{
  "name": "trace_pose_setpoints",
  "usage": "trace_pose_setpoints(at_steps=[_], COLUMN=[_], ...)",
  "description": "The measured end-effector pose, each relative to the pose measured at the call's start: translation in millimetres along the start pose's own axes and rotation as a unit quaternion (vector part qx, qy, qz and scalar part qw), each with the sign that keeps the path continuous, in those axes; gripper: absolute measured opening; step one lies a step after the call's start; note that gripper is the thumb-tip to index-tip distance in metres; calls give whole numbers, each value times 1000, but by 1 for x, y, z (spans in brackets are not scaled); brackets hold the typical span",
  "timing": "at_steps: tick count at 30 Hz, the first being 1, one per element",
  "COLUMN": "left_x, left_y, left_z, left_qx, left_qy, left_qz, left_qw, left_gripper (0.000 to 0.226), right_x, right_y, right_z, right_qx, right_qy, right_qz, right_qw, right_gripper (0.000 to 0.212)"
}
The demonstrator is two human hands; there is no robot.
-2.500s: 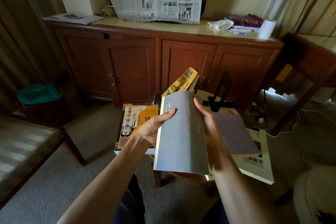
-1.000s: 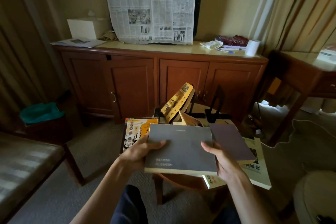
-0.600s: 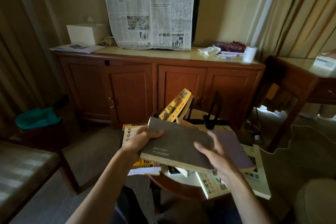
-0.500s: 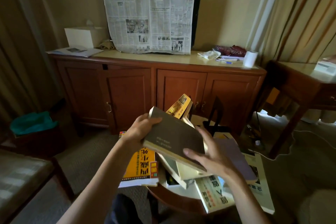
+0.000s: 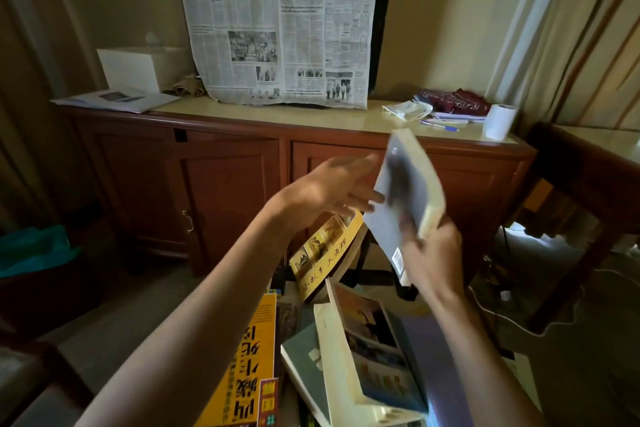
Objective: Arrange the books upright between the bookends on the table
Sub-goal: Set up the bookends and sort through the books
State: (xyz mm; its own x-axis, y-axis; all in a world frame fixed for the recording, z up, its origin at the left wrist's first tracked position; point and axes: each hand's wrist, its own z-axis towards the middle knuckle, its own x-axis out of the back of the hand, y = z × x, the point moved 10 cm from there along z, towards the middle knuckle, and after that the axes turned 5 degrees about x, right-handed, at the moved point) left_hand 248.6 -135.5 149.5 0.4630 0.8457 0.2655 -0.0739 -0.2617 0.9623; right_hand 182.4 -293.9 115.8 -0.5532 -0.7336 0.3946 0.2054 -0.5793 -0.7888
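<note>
A grey book point(image 5: 405, 198) stands nearly upright in the air above the table, blurred by motion. My right hand point(image 5: 431, 253) grips its lower edge. My left hand point(image 5: 332, 189) has straight fingers touching the book's left side. Below them a yellow book point(image 5: 325, 253) leans against a black bookend point(image 5: 367, 270) that is mostly hidden. Several more books lie in a loose pile at the bottom: an orange-yellow one point(image 5: 242, 374), a cream one with a picture cover point(image 5: 367, 343) and a grey-green one point(image 5: 304, 364).
A wooden sideboard point(image 5: 242, 166) stands behind the table, with a newspaper point(image 5: 277, 24) draped over a screen, a white box point(image 5: 128, 69), papers and a paper roll point(image 5: 498, 121). A dark wooden table point(image 5: 588, 177) is at the right, a teal cloth point(image 5: 31, 250) at the left.
The grey book has been lifted from a flat tilt to nearly upright and moved up and right. My left hand has let go of its corner and now only touches its side.
</note>
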Motion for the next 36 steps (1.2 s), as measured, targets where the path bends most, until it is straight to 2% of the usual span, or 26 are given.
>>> trace_pose_setpoints(at_steps=[3, 5, 7, 10, 12, 13, 14, 15, 16, 17, 18, 19, 20, 21, 22, 23, 24, 25, 27, 28, 30, 31, 32, 34, 35, 36], left_x=[6, -1, -19, -26, -28, -30, -31, -31, -31, -31, -33, -35, -37, -39, -39, -39, -38, -36, -29, -23, -11, -7, -3, 3, 7, 11], left_y=[-44, -82, -117, -155, -169, -174, -177, -176, -177, -176, -176, -177, -177, -178, -180, -180, -179, -180, -179, -179, -175, -172, -168, -162, -157, -151], left_z=[43, 77, 103, 130, 142, 145, 146, 146, 146, 146, 147, 148, 147, 146, 145, 145, 143, 143, 139, 137, 131, 126, 120, 110, 103, 97], left_qx=[-23, 6, 27, 50, 43, 39, 33, 22, 16, 9, 5, 4, 5, 9, 12, 15, 14, 14, 26, 37, 41, 36, 31, 9, -8, -29], left_qy=[16, 30, 6, 23, 30, 30, 34, 41, 46, 50, 53, 52, 50, 50, 52, 56, 59, 58, 57, 63, 81, 85, 83, 77, 81, 87], left_qz=[85, 210, 307, 352, 359, 364, 369, 373, 376, 377, 378, 378, 374, 368, 359, 345, 328, 311, 276, 264, 241, 235, 233, 239, 245, 248], left_qw=[996, 977, 951, 934, 932, 930, 928, 927, 925, 925, 924, 924, 926, 929, 932, 937, 943, 949, 959, 962, 966, 968, 968, 968, 966, 964], left_gripper=[58, 72, 90, 101, 103, 106, 106, 104, 101, 100, 102, 105, 107, 108, 108, 109, 109, 109, 105, 99, 77, 66, 59, 54, 53, 52], right_x=[2, -1, -2, -1, 6, 9, 6, -2, -11, -22, -32, -40, -53, -58, -66, -70, -69, -68, -77, -75, -69, -73, -79, -80, -78, -75], right_y=[38, 64, 85, 111, 125, 126, 119, 113, 116, 136, 154, 153, 148, 137, 139, 146, 150, 159, 183, 182, 167, 166, 168, 163, 161, 152], right_z=[13, 12, 6, -9, -28, -37, -43, -51, -62, -74, -82, -95, -110, -114, -125, -132, -126, -125, -128, -126, -121, -118, -124, -126, -122, -115], right_qx=[-59, -88, -115, -144, -160, -127, -44, 46, 109, 124, 88, 114, 142, 185, 176, 179, 172, 168, 120, 118, 132, 138, 88, 11, -22, -57], right_qy=[38, 46, 48, 42, 32, 9, -40, -97, -150, -202, -248, -269, -294, -266, -318, -342, -328, -327, -387, -414, -461, -472, -537, -598, -606, -594], right_qz=[64, 67, 77, 86, 41, -3, -73, -156, -264, -339, -350, -363, -368, -364, -343, -328, -314, -334, -372, -400, -431, -416, -382, -349, -320, -277], right_qw=[995, 993, 989, 985, 986, 992, 996, 982, 946, 910, 899, 885, 871, 873, 867, 862, 874, 868, 835, 809, 764, 765, 747, 722, 728, 753], right_gripper=[22, 21, 26, 34, 38, 54, 61, 69, 92, 114, 124, 118, 89, 49, 40, 45, 48, 65, 123, 133, 122, 111, 103, 97, 97, 96])
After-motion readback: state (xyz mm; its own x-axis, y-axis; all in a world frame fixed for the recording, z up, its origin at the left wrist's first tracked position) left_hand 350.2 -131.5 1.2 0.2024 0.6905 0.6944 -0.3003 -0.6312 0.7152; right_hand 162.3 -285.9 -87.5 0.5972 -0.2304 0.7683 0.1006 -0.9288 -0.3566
